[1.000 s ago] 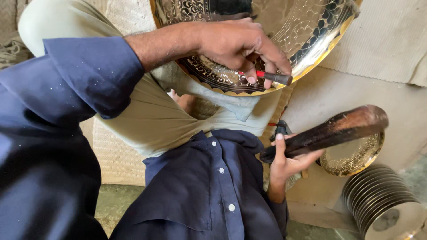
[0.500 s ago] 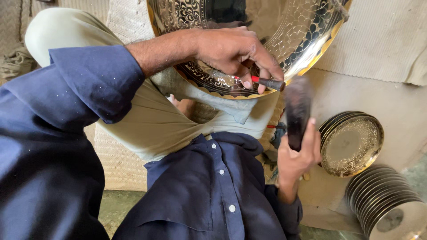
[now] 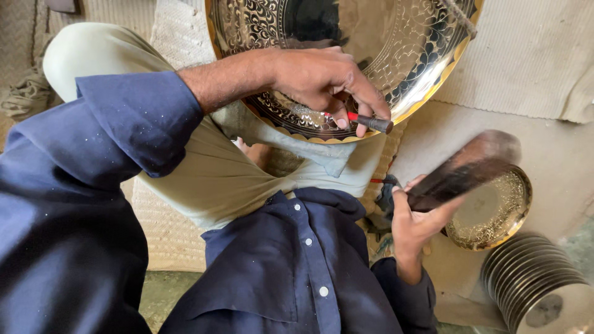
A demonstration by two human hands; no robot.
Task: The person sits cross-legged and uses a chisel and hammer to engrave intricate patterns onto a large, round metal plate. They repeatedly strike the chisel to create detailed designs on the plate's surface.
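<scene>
A large engraved brass tray (image 3: pixel 408 55) rests tilted on my lap, its scalloped rim toward me. My left hand (image 3: pixel 325 83) lies on the tray and pinches a small chisel (image 3: pixel 370 122) with a red band, its tip against the engraved border. To the right and lower, my right hand (image 3: pixel 416 222) grips a dark wooden mallet (image 3: pixel 467 167), which is blurred by motion and points up and to the right, apart from the chisel.
A small engraved brass plate (image 3: pixel 495 213) lies on the floor at the right. A stack of several plain metal plates (image 3: pixel 535 281) stands in the lower right corner. Woven mats (image 3: pixel 532 55) cover the ground around my crossed legs.
The mallet stood upright close to the chisel half a second ago; now it has swung back down to the right. My left hand and the chisel keep their place on the tray's rim.
</scene>
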